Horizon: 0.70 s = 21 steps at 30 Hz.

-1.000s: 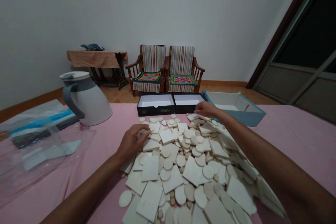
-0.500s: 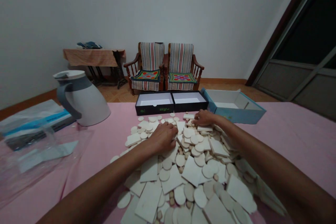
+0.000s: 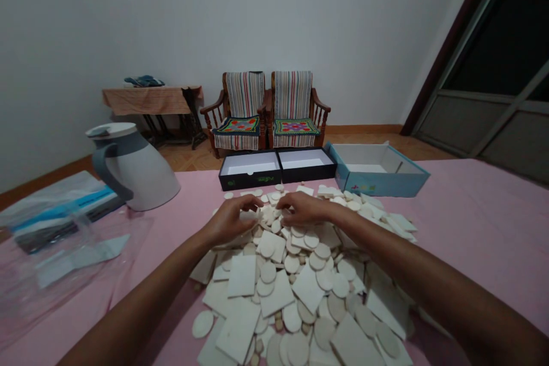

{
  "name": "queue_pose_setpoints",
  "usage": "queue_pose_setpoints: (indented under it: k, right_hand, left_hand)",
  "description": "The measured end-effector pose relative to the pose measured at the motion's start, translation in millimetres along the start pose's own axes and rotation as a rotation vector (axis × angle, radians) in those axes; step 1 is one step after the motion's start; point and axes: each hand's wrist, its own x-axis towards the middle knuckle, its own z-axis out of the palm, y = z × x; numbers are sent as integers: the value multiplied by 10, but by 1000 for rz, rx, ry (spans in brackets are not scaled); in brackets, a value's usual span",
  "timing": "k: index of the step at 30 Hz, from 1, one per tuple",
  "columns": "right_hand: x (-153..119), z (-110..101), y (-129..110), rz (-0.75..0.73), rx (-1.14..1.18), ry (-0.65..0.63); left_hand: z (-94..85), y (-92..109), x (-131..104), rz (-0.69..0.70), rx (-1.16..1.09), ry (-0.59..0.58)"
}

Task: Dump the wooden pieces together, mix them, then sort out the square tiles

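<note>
Across the pink-covered table [image 3: 463, 223], cropped by the frame, bare cloth leaves room at right. Pile of pale wooden pieces [image 3: 309, 289]: centre, near edge cut off, partly hidden under the right forearm [image 3: 407, 263]. Blue box [image 3: 381, 186], then black boxes [image 3: 249, 182], along its far side. Left hand [image 3: 229, 220] and right hand [image 3: 304, 207]: thumbs and fingers spread apart, facing across small discs [image 3: 269, 214]; contact unclear. Versus 0.5 s earlier, both hands sit farther left.

One head-worn camera looks forward and down over the nearby hands [image 3: 231, 219].
</note>
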Motion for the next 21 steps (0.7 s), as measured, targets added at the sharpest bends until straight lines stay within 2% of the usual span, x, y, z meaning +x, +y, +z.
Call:
queue_pose_setpoints:
  k: [4, 7, 11, 15, 18, 19, 21]
  right_hand:
    - [-17, 120, -156, -34, -51, -73]
    - [-145, 70, -169, -64, -4, -50]
    - [-496, -116, -17, -11, 109, 136]
    - [-974, -272, 369, 225, 184, 353]
    - [-1336, -281, 747, 497, 107, 481]
    - [-1443, -257, 875, 595, 80, 524]
    - [-1619, -175, 1110, 764, 35, 529]
  left_hand:
    - [53, 5, -59, 25, 36, 47]
    - [66, -26, -84, 57, 70, 52]
    - [52, -41, -130, 82, 147, 104]
    - [130, 139, -227, 119, 252, 128]
    - [286, 465, -354, 285, 267, -1]
    - [352, 598, -405, 361, 255, -87]
    - [498, 862, -506, 477, 237, -302]
